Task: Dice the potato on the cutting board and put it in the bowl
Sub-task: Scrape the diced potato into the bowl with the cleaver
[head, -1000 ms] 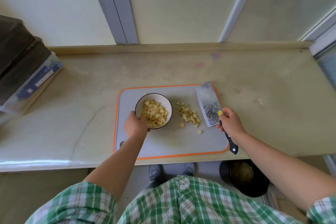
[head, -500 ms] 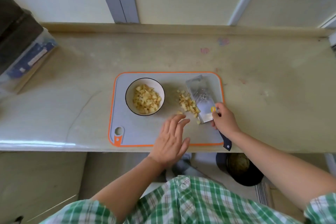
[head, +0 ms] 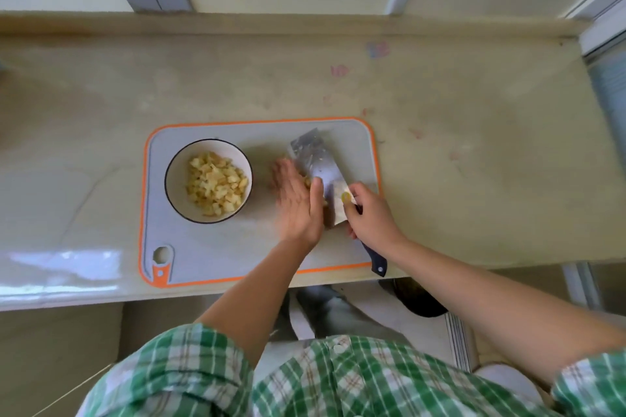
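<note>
A: Step in hand looks like scraping the last dice (head: pixel 307 182) onto the knife (head: pixel 316 159) w/ the left hand (head: pixel 296 203), then over to the bowl (head: pixel 174 179)?

B: Prob. yes. Most of the potato sits diced in the bowl already, at the left end of the board (head: pixel 203 247). Only a small heap is loose, wedged btw. the left hand and the knife, and it's mostly hidden.

A: How should the person do it well?

B: Keep the knife low and flat on the board so bits ride up onto it rather than get shoved under. Sweep w/ the side of the hand, not fingertips at the sharp edge. Lift level, tip over the bowl, and wipe off from the spine side.

A: Risks?

B: The thumb's v. close to the steel and looks to lie on it. Bits may also roll off in the carry, since the bowl is near but not right beside the heap.

A: And the hands?

B: Left one's flat, fingers straight and together, gripping nothing, pressed vs. the dice. Its fingertips are a bit blurred. The right hand (head: pixel 371 217) is wrapped round the handle (head: pixel 376 262) up by the steel, and the dark butt end pokes out past the wrist at the board's near edge. There's a small yellow speck by its forefinger, can't tell what.
</note>
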Motion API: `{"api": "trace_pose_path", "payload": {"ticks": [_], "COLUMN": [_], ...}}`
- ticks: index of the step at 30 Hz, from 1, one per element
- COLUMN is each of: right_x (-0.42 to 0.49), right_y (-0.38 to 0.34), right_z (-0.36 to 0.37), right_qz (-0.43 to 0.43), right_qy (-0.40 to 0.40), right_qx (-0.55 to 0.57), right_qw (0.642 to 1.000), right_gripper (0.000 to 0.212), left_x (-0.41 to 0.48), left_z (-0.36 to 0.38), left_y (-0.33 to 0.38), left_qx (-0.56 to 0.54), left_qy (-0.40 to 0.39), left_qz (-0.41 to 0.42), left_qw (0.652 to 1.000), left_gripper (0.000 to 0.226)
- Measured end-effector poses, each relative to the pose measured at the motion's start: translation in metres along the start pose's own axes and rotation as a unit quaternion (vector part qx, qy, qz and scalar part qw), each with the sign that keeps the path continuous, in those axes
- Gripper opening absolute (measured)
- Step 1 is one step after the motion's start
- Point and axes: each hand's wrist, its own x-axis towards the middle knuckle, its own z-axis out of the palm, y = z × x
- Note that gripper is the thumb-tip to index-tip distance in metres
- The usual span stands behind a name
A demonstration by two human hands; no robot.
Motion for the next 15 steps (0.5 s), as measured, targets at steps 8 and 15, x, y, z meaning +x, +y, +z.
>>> {"api": "trace_pose_path", "payload": {"ticks": [8,15], "right_x": [0.003,0.012], "right_y": [-0.004,-0.015], "right_z": [-0.005,-0.022], "right_qz": [-0.002,0.017], "right_qy": [-0.042,-0.025], "right_qx": [0.061,0.125], "right_qw": [0.997,0.992], "right_gripper": [0.017,0.012], "left_x": [0.012,0.016], "left_z": [0.014,-0.022], "left_y": [0.023,0.028], "left_qx": [-0.053,0.022], "left_qy": [-0.011,0.030], "left_qz": [0.062,0.160], "left_qw": [0.997,0.986], "left_gripper": [0.073,0.064]}}
